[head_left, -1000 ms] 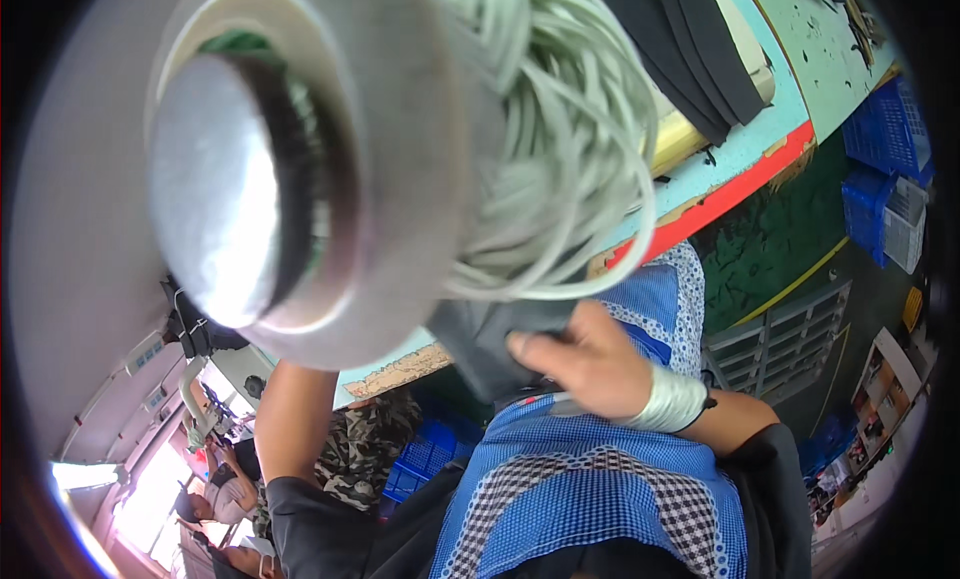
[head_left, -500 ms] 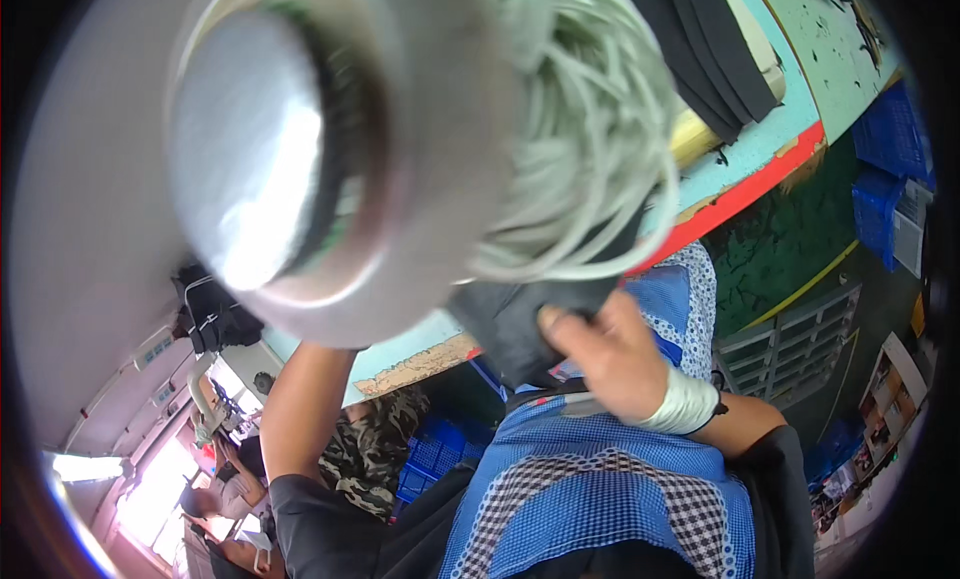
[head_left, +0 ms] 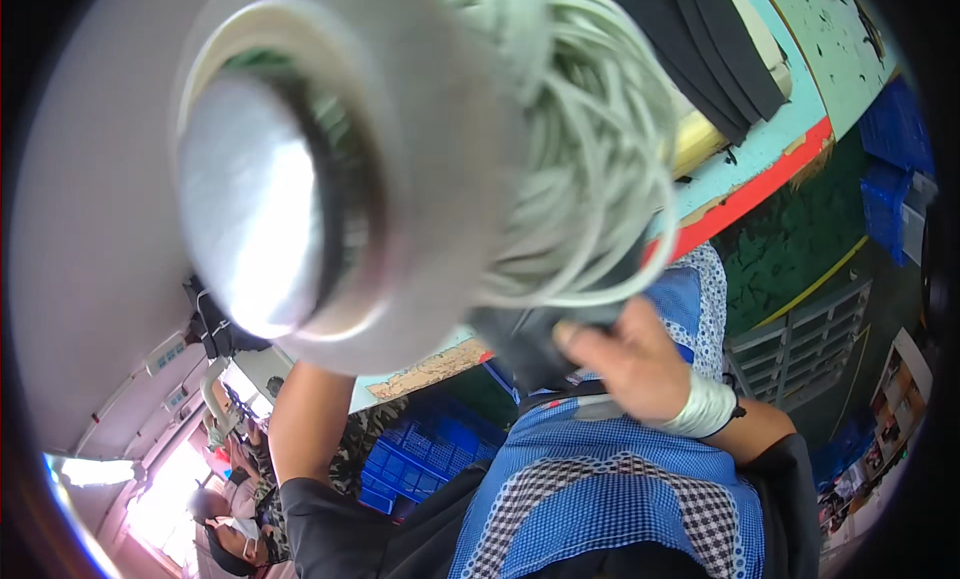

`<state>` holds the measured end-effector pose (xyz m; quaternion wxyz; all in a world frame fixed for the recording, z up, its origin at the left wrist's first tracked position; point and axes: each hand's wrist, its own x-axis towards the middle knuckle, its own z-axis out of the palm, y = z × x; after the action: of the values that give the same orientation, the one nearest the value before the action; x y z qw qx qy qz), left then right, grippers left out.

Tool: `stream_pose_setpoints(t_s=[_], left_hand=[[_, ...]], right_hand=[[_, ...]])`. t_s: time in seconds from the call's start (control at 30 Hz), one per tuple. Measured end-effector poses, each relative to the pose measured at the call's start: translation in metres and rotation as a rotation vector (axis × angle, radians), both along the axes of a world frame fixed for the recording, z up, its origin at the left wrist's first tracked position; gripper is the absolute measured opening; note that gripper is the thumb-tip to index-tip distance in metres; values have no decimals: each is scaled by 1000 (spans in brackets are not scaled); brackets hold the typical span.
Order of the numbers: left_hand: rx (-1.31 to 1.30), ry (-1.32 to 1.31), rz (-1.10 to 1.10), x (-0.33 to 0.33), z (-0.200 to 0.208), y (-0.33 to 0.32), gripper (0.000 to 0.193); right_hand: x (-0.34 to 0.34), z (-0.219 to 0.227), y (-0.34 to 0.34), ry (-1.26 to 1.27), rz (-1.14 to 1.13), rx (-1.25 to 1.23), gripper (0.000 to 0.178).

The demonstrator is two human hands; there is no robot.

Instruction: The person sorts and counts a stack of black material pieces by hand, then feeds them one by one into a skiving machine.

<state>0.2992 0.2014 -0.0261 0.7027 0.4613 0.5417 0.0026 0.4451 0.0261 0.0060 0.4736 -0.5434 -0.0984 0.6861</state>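
Observation:
My right hand [head_left: 632,367], with a pale wrap around the wrist, is closed on the edge of a black sheet-like piece [head_left: 525,347], the thumb lying on top. The piece hangs over the table edge in front of my apron. A large, blurred, pale machine part with a shiny round metal disc [head_left: 250,204] fills the upper left close to the camera. Beside it hangs a bundle of pale cord [head_left: 600,149], whose lower loops pass just above my right hand. My left forearm [head_left: 312,419] reaches up behind the machine part, which hides my left hand and its fingers.
Flat black strips [head_left: 715,54] lie on the pale blue table with a red edge [head_left: 745,194]. Blue crates [head_left: 425,459] stand below the table, others [head_left: 890,129] at the far right. A grey rack [head_left: 805,344] is on the green floor. A masked person [head_left: 240,539] is at lower left.
The view has shifted slightly. A person in camouflage trousers below the table has moved left, uncovering more of the blue crates. My right hand still grips the black piece.

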Motion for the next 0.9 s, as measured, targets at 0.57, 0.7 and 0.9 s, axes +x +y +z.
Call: stream_pose_setpoints(t_s=[0.57,0.7,0.9], left_hand=[[42,61,-6,6,0,-2,27],[88,174,-277,8,15,7,23],[-216,-46,220,-12,-10,15,22]], right_hand=[[-1,5,4,-65,-274,5,11],[-13,6,-4,91,-38,66,16],[3,5,6,-28,-258,7,13]])
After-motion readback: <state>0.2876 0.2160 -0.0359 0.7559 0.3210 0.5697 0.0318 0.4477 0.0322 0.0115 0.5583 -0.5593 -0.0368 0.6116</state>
